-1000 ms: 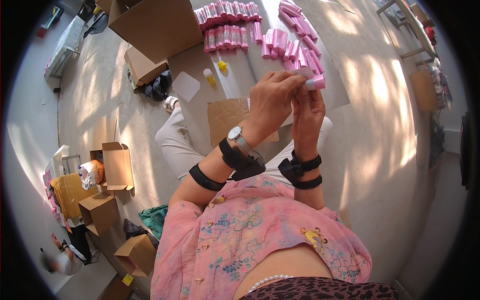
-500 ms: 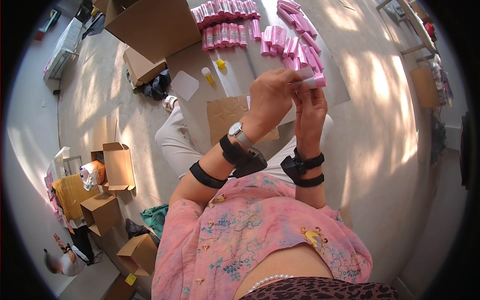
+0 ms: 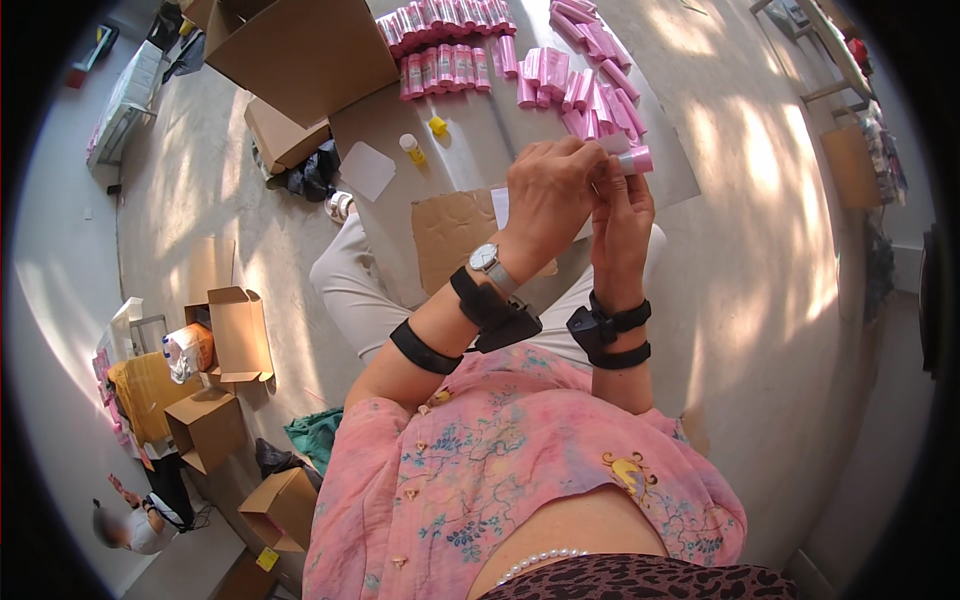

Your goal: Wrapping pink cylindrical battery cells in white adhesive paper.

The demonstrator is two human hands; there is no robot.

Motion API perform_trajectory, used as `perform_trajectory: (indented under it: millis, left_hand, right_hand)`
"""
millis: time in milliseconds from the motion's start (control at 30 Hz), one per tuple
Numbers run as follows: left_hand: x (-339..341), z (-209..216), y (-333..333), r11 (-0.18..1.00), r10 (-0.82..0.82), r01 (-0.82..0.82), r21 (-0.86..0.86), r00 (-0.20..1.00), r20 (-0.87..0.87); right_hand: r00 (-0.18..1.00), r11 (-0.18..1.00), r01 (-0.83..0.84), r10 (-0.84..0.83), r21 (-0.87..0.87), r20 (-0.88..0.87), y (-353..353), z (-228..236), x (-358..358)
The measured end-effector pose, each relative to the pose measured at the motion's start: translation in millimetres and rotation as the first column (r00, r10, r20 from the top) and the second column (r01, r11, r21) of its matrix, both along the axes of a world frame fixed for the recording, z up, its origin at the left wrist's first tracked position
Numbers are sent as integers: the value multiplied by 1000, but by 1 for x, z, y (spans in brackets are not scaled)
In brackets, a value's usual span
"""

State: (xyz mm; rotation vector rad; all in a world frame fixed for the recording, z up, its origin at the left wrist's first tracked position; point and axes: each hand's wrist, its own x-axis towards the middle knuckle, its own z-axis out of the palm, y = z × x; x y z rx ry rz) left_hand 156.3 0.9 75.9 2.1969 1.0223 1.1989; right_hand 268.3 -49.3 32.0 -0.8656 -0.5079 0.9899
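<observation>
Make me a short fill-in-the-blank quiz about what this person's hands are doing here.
1. Both hands, the left hand and the right hand, hold one small tube of the colour ____.
2. The watch sits on the ____ wrist.
3. More tubes lie in rows on the floor beside a large cardboard ____.
4. The little bottle on the floor has a ____ body.

Missing words: pink; left; box; yellow

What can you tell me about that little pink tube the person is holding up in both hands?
The pink tube is a small, plastic-looking cylinder lying roughly level, with a white piece at its left end. Only its right part shows; the rest is hidden by fingers. The left hand covers it from the left, and the right hand grips it from below. It is held above the grey mat, near many similar pink tubes lying there.
</observation>
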Motion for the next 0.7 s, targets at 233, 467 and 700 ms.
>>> perform_trajectory:
  millis: [233,467,700]
  left_hand:
    - [2,-6,5,996,35,-34,-84,999,9]
    - [3,-4,10,990,11,-13,-139,1000,-11]
    - [5,-6,10,979,23,-16,-201,999,33]
  right_hand:
    - [1000,999,-11,11,-37,-14,0,1,2]
    - [1000,999,-9,8,-43,-22,2,-4,5]
    - [999,997,-4,7,-80,38,2,-1,4]
